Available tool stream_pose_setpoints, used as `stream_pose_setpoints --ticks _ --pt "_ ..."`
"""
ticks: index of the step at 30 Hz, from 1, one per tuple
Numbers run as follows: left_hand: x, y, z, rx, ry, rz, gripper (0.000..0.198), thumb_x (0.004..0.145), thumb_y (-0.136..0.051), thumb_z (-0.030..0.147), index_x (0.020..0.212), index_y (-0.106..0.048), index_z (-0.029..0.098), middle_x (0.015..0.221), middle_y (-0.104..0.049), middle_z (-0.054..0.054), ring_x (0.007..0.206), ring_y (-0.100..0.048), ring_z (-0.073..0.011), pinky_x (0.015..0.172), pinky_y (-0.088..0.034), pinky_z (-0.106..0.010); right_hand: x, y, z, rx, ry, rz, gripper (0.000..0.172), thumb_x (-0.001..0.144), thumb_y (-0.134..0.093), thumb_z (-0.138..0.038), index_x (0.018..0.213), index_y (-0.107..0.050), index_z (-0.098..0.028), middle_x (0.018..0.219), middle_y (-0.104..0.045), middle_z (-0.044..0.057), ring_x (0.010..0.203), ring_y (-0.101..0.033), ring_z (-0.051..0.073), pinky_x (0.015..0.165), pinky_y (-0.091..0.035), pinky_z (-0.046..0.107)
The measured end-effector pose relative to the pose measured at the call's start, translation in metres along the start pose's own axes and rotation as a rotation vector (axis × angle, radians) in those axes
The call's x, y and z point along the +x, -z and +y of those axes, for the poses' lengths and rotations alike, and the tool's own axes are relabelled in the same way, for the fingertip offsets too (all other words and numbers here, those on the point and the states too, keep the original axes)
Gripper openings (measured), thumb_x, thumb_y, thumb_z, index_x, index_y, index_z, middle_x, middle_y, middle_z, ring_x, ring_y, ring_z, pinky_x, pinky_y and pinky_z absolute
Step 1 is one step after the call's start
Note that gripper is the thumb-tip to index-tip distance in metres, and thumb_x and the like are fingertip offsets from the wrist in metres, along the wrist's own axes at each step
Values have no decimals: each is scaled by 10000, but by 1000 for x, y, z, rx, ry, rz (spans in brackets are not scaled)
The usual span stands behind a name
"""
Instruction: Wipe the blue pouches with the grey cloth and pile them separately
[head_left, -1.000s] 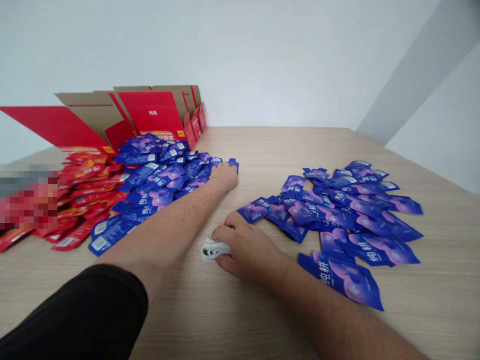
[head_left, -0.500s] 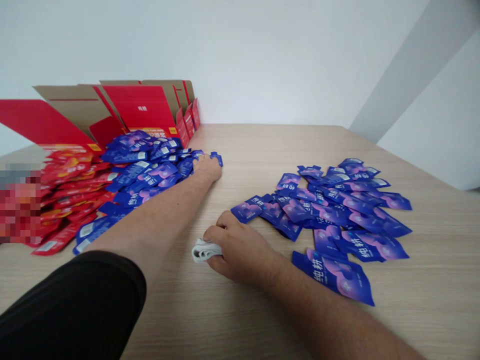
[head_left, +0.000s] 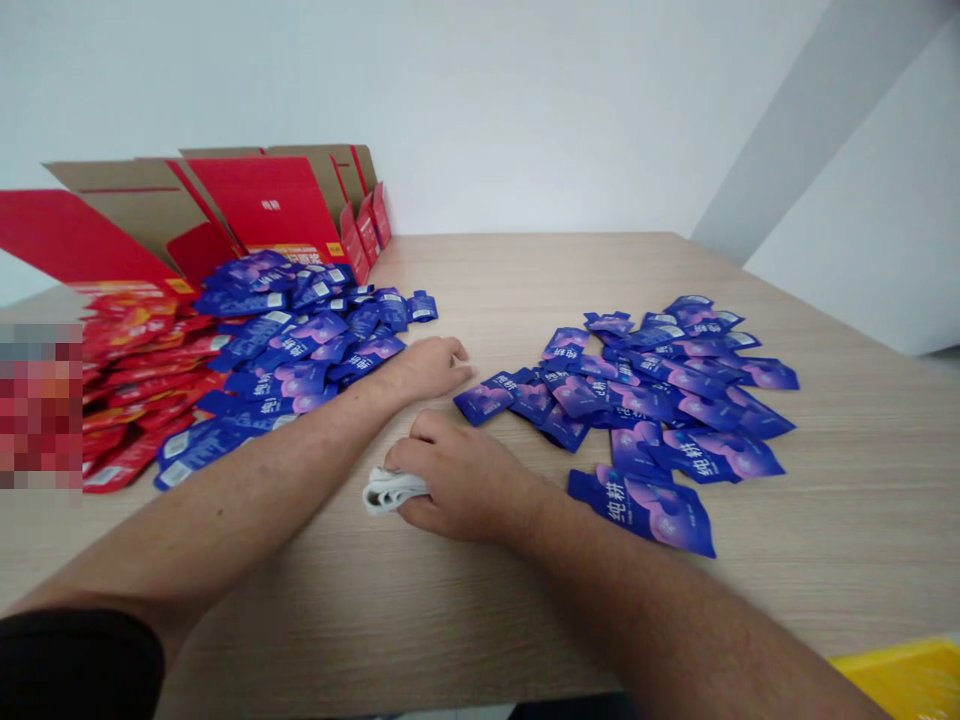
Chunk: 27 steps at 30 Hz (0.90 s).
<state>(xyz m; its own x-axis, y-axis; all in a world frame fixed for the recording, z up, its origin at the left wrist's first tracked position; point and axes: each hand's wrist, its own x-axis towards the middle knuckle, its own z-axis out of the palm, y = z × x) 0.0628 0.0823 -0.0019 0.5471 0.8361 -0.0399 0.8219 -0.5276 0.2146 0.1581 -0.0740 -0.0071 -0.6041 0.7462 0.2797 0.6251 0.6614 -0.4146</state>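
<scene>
My left hand [head_left: 436, 368] is over the middle of the table, just right of the left pile of blue pouches [head_left: 307, 350]. It holds nothing, and its fingertips are apart, pointing at the nearest pouch of the right group. A folded white cloth [head_left: 392, 490] is gripped in my right hand [head_left: 457, 475], low at the tabletop in front of my left hand. Blue and purple pouches [head_left: 645, 400] lie spread and overlapping to the right of both hands. One larger blue pouch [head_left: 652, 515] lies close to my right forearm.
Red pouches [head_left: 150, 370] are heaped at the left, beside the blue pile. Behind them stand open red cardboard boxes [head_left: 255, 195] against the wall. Something yellow [head_left: 907, 685] shows at the lower right corner, past the table edge.
My left hand has come off the far end of the left blue pile and moved right and nearer, uncovering pouches there. My right hand still grips the cloth. The view has shifted slightly.
</scene>
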Motion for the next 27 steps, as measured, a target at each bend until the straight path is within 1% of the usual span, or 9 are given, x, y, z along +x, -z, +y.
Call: stream_pose_setpoints --ticks 2,4,6,9,13,17,19,22,27 --pt "-12 -3 14 -84 -8 -86 616 871 -561 632 1260 -675 168 1115 -750 -120 1071 -683 -282 920 -512 -344 0 0 -2 0 19 5 282 888 -663 -364 1128 -685 -216 1074 -596 72 936 -599 219 824 -529 348" --pt "-16 -8 25 -54 -41 -90 705 812 -604 696 1279 -668 173 1171 -739 -148 1112 -671 -316 926 -508 -375 0 1 -2 5 22 7 272 889 -666 -356 1117 -686 -210 1077 -596 71 955 -596 216 839 -521 344" --pt "-15 -13 29 -15 -55 -80 722 762 -667 681 1293 -660 193 1208 -730 -152 1124 -669 -328 916 -504 -383 0 1 -2 5 8 6 280 894 -662 -356 1131 -681 -208 1084 -595 74 967 -592 214 833 -517 337" --pt "-10 -18 29 -71 3 -128 712 703 -747 610 1289 -640 220 1138 -756 -110 1034 -696 -292 826 -507 -344 1 2 1 0 -17 16 294 891 -665 -357 1149 -677 -218 1090 -594 74 977 -587 216 827 -512 339" --pt "-12 -12 26 -117 61 -166 540 702 -752 542 1110 -684 195 995 -760 -95 883 -692 -269 691 -473 -322 1 1 3 -11 -4 18 299 885 -670 -356 1142 -682 -205 1077 -589 78 990 -588 228 844 -516 351" --pt "-30 2 16 -178 93 -102 302 776 -687 445 945 -690 195 858 -727 -57 793 -656 -233 647 -438 -305 1 2 1 -5 -24 -9 338 888 -670 -345 1194 -674 -204 1106 -581 81 987 -592 222 869 -526 354" --pt "-42 6 7 -330 138 -47 262 755 -720 406 909 -677 199 794 -703 -31 760 -641 -215 645 -446 -293 1 2 1 -6 -34 -16 348 883 -672 -330 1211 -670 -215 1109 -579 78 976 -592 219 877 -529 359" --pt "-66 6 -8 -784 197 7 317 726 -763 359 976 -669 187 801 -697 -20 737 -637 -183 652 -479 -278 0 2 1 0 -16 2 340 880 -673 -310 1204 -667 -208 1116 -580 84 1012 -586 222 914 -523 368" --pt "-105 0 -16 -1477 245 -72 506 696 -749 138 1185 -643 214 937 -730 -26 743 -668 -153 660 -528 -262 -2 6 1 31 -15 40 314 874 -655 -257 1180 -638 -188 1155 -588 104 1080 -583 240 940 -518 388"
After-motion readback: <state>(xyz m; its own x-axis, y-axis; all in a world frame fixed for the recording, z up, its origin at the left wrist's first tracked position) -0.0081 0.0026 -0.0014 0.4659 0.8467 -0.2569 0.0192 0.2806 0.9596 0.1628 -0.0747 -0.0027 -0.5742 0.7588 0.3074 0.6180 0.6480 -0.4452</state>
